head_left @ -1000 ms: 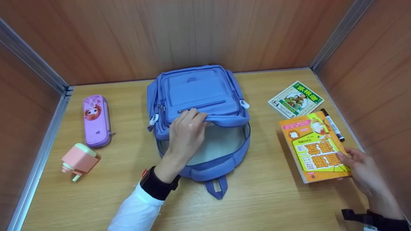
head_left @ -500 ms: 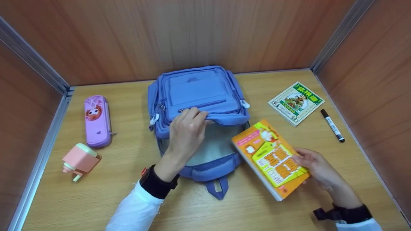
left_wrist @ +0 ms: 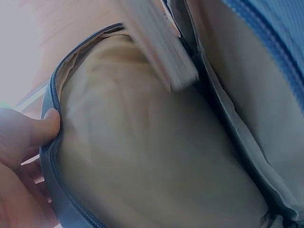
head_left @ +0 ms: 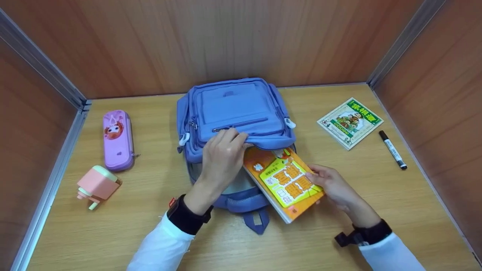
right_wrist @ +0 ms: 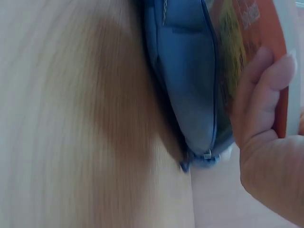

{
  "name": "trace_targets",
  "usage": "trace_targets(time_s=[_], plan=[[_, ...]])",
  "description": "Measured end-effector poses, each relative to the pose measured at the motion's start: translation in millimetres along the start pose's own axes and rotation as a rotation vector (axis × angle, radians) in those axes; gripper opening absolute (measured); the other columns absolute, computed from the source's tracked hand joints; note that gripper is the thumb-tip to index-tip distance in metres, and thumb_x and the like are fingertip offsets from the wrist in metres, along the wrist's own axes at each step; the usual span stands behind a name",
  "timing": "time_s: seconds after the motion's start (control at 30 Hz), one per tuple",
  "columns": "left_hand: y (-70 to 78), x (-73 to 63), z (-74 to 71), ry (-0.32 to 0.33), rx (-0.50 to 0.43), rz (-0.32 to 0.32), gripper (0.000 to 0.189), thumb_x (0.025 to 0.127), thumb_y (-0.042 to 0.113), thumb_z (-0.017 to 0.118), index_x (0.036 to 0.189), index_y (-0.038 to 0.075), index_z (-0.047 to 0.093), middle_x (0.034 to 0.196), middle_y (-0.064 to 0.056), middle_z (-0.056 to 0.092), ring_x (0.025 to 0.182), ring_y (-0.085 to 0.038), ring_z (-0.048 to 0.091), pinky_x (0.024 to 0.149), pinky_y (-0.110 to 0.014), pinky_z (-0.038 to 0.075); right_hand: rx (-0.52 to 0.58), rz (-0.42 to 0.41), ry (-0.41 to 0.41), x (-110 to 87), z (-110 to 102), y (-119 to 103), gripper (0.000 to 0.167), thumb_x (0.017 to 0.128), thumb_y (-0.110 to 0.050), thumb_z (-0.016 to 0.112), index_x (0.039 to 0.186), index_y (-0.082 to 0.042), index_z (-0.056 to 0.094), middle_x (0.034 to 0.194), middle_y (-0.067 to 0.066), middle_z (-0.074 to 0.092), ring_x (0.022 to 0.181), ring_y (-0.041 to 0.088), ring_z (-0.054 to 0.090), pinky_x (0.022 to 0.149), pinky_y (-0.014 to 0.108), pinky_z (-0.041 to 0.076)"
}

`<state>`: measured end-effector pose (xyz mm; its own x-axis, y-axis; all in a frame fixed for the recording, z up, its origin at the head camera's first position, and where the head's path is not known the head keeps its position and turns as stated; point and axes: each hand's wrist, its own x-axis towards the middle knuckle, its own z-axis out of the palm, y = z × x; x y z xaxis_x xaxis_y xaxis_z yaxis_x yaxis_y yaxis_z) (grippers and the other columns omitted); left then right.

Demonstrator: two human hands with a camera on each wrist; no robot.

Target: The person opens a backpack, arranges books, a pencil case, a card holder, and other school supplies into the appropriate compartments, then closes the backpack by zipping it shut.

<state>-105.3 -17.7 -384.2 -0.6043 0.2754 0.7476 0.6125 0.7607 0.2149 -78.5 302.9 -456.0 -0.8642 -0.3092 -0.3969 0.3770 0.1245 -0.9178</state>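
A back wall (head_left: 233, 41), a left wall (head_left: 30, 90) and a right wall (head_left: 437, 86), all of brownish wood grain, surround a paler tabletop (head_left: 75, 241). Grey metal strips (head_left: 408, 41) line both corners. The left wrist view shows a whitish glare (left_wrist: 19, 52), its source unclear.

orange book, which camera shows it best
The head view: most of the orange book shows there, its far end hidden by the backpack. The left wrist view catches a blurred page edge and corner; the right wrist view shows one orange side, cropped and partly behind the right hand.
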Motion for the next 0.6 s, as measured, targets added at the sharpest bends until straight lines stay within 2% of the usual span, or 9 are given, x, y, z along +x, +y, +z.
trace_targets(time_s=[0.17,0.23,0.4,0.5,0.6], plan=[[-0.2,-2.6,-0.8,-0.013,0.001,0.001,0.017,0.085,0.001,0.083,0.102,0.003,0.079,0.088,-0.007,0.068,0.076,-0.023,0.064,0.059,-0.029,0.052,0.087,0.014,0.061,22.8,20.9,-11.1,0.052,0.113,-0.02,0.044,0.159,0.002,0.035,0.125,0.021,0.07,0.09,0.026,0.073,0.058,0.027,0.058],[0.1,-3.1,-1.5,-0.011,0.004,0.006,0.017,0.085,0.002,0.083,0.102,0.004,0.079,0.087,-0.007,0.068,0.074,-0.023,0.063,0.057,-0.029,0.051,0.136,0.015,0.073,31.7,28.8,-15.3,0.054,0.113,-0.019,0.043,0.16,0.004,0.031,0.125,0.023,0.069,0.087,0.024,0.073,0.058,0.026,0.057],[0.4,-5.5,-1.9,0.01,0.005,0.021,0.017,0.085,0.002,0.083,0.101,0.004,0.079,0.086,-0.007,0.067,0.072,-0.023,0.062,0.055,-0.029,0.048,0.235,0.0,0.04,52.8,49.2,-22.6,0.058,0.113,-0.016,0.039,0.163,0.006,0.019,0.132,0.029,0.062,0.085,0.023,0.073,0.063,0.028,0.061],[0.8,-8.3,-1.7,0.021,-0.004,0.028,0.016,0.085,-0.002,0.081,0.1,0.003,0.079,0.085,-0.007,0.066,0.071,-0.023,0.062,0.055,-0.028,0.047,0.295,-0.01,0.008,63.9,61.4,-25.5,0.058,0.113,-0.013,0.037,0.165,0.001,0.016,0.144,0.028,0.053,0.101,0.028,0.072,0.075,0.035,0.063],[1.9,-11.3,-1.7,0.026,-0.013,0.034,0.015,0.086,-0.002,0.081,0.099,0.004,0.079,0.085,-0.007,0.066,0.07,-0.022,0.061,0.054,-0.028,0.046,0.376,-0.044,-0.013,73.6,72.1,-28.3,0.059,0.11,-0.003,0.035,0.165,-0.006,0.014,0.154,0.027,0.041,0.125,0.039,0.06,0.09,0.046,0.061]])
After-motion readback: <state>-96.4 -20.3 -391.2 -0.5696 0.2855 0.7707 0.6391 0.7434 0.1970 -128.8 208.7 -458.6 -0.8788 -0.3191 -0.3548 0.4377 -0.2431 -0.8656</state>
